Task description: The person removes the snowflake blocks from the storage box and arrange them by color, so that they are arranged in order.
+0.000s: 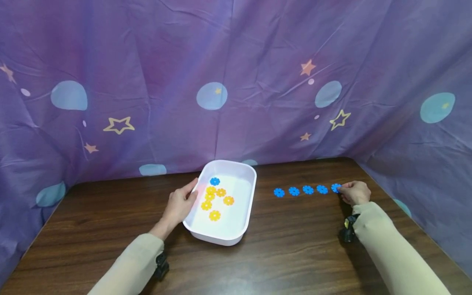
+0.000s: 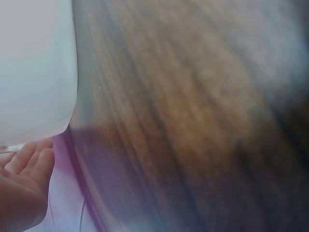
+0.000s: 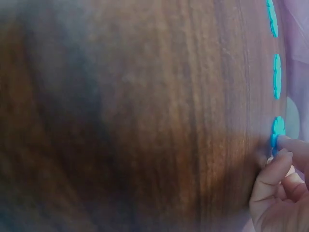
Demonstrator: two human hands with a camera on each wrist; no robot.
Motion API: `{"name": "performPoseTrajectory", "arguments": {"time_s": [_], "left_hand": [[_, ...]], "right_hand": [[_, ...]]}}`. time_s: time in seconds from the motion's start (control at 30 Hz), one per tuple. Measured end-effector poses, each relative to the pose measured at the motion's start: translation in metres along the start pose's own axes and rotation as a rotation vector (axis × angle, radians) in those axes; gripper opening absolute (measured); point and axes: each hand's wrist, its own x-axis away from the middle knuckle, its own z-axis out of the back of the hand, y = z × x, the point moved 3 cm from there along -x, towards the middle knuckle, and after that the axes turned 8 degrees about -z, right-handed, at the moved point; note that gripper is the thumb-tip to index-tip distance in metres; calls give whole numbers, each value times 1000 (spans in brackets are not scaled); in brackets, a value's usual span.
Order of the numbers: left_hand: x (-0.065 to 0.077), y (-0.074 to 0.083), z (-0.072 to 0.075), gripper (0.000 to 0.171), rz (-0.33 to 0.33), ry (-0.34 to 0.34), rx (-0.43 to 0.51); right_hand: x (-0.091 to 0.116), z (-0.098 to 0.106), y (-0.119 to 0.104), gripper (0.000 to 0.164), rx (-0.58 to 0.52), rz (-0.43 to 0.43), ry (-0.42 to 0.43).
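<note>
My left hand (image 1: 180,205) grips the left rim of a white plastic tray (image 1: 239,229), thumb at the rim and fingers along the outer side. Inside the tray lie several yellow flower-shaped discs (image 1: 215,215) and one blue flower-shaped disc (image 1: 215,181). To the right, blue flower discs (image 1: 307,189) form a straight row on the table. At the row's right end, my right hand (image 1: 355,192) pinches the last blue disc (image 3: 278,126) between thumb and index finger, low at the tabletop. The fingers cover part of that disc.
A dark wood-grain table (image 1: 295,246) bears everything. Behind it and along the right side hangs a purple curtain (image 1: 258,82) printed with stars and blue shapes. Small dark devices (image 1: 161,266) are strapped at both wrists over pale sleeves.
</note>
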Motion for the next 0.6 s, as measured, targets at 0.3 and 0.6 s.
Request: {"name": "performPoseTrajectory", "arguments": {"time_s": [0.3, 0.6], "left_hand": [[-1, 0, 2, 43, -24, 19, -6], [-1, 1, 0, 44, 3, -8, 19]], "right_hand": [[0, 0, -5, 24, 61, 43, 13], [6, 0, -1, 18, 24, 25, 62]]}}
